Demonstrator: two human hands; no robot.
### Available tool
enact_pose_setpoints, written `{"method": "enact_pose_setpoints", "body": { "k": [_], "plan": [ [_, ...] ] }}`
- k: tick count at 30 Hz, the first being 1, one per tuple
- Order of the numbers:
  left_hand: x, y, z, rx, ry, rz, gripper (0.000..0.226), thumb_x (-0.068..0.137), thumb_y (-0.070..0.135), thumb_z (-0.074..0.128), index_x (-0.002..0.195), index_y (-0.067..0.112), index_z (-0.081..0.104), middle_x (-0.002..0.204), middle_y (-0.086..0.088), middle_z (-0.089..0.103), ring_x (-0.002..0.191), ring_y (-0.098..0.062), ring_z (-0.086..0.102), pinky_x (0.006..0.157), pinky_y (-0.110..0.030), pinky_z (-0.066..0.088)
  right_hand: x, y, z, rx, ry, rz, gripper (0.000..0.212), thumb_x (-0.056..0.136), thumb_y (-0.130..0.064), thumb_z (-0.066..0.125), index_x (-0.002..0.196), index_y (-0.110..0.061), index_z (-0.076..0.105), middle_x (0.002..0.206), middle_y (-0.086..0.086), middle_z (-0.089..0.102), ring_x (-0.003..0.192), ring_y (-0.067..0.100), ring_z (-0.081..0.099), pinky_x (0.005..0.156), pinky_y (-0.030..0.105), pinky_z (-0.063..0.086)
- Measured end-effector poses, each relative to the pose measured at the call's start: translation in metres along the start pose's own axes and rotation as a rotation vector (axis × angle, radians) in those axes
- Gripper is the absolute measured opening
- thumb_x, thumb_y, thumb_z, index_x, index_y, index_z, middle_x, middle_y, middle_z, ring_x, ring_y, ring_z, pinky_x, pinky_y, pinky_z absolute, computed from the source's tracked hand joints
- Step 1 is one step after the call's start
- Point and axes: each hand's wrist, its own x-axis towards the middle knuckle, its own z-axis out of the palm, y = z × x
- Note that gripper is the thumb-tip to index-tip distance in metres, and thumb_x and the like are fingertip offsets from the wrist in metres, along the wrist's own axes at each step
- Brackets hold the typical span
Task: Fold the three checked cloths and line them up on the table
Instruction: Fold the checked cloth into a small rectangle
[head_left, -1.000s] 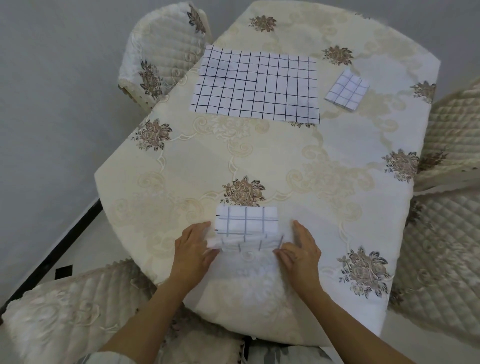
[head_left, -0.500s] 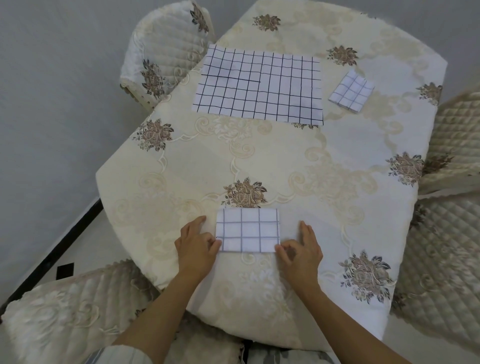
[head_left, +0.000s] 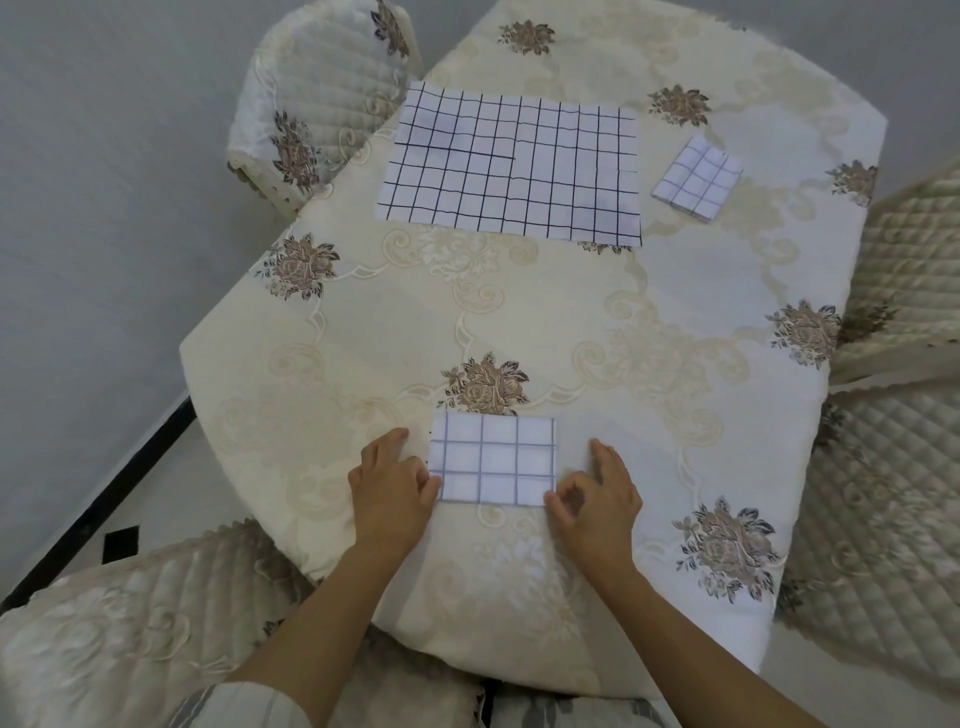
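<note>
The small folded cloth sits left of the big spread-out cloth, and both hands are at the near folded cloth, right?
Not quite. The head view shows the small folded cloth lying right of the big spread-out cloth, not left. The rest holds: the left hand and right hand are at the near folded cloth, one on each side.

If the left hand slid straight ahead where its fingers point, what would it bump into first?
Probably the big unfolded cloth far ahead; the left hand looks set to slip just past the folded cloth beside it.
</note>
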Motion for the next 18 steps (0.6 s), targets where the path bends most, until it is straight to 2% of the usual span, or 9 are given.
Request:
{"method": "enact_pose_setpoints", "body": {
  "k": [3,5,6,8,11,13,14,16,18],
  "plan": [
    [-0.001,0.003,-0.002,0.046,0.004,0.007,0.019,0.077,0.031,0.073,0.069,0.022,0.059,0.136,-0.002,0.051,0.126,-0.026,0.042,0.088,-0.045,0.043,0.006,-0.001,-0.002,-0.028,-0.033,-0.079,0.027,0.073,-0.020,0.074,0.096,-0.025,0.060,0.155,0.009,0.030,0.144,0.026,0.024,0.108,0.046,0.024],
    [0.000,0.005,-0.002,0.063,0.023,0.030,0.019,0.074,0.026,0.076,0.084,0.021,0.061,0.133,-0.005,0.052,0.123,-0.029,0.044,0.086,-0.046,0.044,0.012,-0.002,0.001,-0.137,-0.081,-0.191,0.045,0.076,-0.021,0.069,0.119,-0.028,0.058,0.158,0.012,0.020,0.145,0.031,0.020,0.106,0.050,0.027],
    [0.001,0.006,-0.001,0.079,0.023,0.058,0.026,0.073,0.021,0.077,0.094,0.021,0.063,0.134,-0.006,0.051,0.123,-0.030,0.044,0.086,-0.047,0.045,0.016,-0.002,0.003,-0.191,-0.122,-0.224,0.052,0.077,-0.025,0.067,0.127,-0.031,0.056,0.160,0.012,0.013,0.146,0.032,0.014,0.107,0.051,0.026],
    [0.002,0.011,0.001,0.144,0.017,0.173,0.042,0.070,0.009,0.075,0.109,0.022,0.066,0.140,-0.010,0.048,0.126,-0.033,0.043,0.088,-0.049,0.046,0.022,-0.003,0.004,-0.276,-0.197,-0.235,0.061,0.078,-0.039,0.069,0.135,-0.038,0.049,0.162,0.011,-0.003,0.148,0.032,-0.002,0.112,0.052,0.018],
    [0.007,0.023,0.002,0.251,0.017,0.394,0.045,0.065,-0.001,0.061,0.105,0.019,0.068,0.146,-0.015,0.044,0.131,-0.038,0.042,0.091,-0.051,0.045,0.031,-0.005,0.002,-0.399,-0.275,-0.251,0.084,0.071,-0.062,0.069,0.145,-0.043,0.033,0.160,0.013,-0.016,0.147,0.033,-0.015,0.115,0.052,0.008],
    [0.010,0.032,0.001,0.316,-0.005,0.454,0.038,0.065,0.002,0.057,0.097,0.018,0.068,0.150,-0.013,0.041,0.134,-0.036,0.041,0.095,-0.051,0.044,0.035,-0.009,0.003,-0.455,-0.315,-0.249,0.094,0.070,-0.071,0.064,0.149,-0.041,0.024,0.158,0.014,-0.021,0.146,0.035,-0.018,0.116,0.054,0.005],
    [0.012,0.036,0.001,0.344,-0.026,0.450,0.031,0.067,0.005,0.061,0.095,0.018,0.069,0.152,-0.012,0.039,0.136,-0.035,0.039,0.098,-0.051,0.043,0.036,-0.012,0.003,-0.464,-0.315,-0.249,0.095,0.070,-0.074,0.061,0.150,-0.040,0.022,0.158,0.014,-0.021,0.146,0.035,-0.017,0.116,0.054,0.005],
    [0.016,0.045,-0.001,0.364,-0.067,0.425,0.020,0.075,0.026,0.070,0.094,0.019,0.070,0.155,-0.010,0.033,0.141,-0.032,0.031,0.105,-0.050,0.037,0.037,-0.019,0.005,-0.469,-0.290,-0.241,0.094,0.071,-0.082,0.047,0.150,-0.036,0.024,0.159,0.017,-0.015,0.147,0.037,-0.013,0.115,0.055,0.007],
    [0.020,0.053,-0.001,0.375,-0.126,0.417,0.038,0.080,0.046,0.069,0.105,0.018,0.067,0.159,-0.009,0.024,0.146,-0.030,0.020,0.111,-0.049,0.028,0.036,-0.026,0.010,-0.458,-0.265,-0.221,0.097,0.070,-0.088,0.033,0.149,-0.032,0.027,0.160,0.019,-0.010,0.147,0.037,-0.009,0.115,0.055,0.007]
  ]
}}
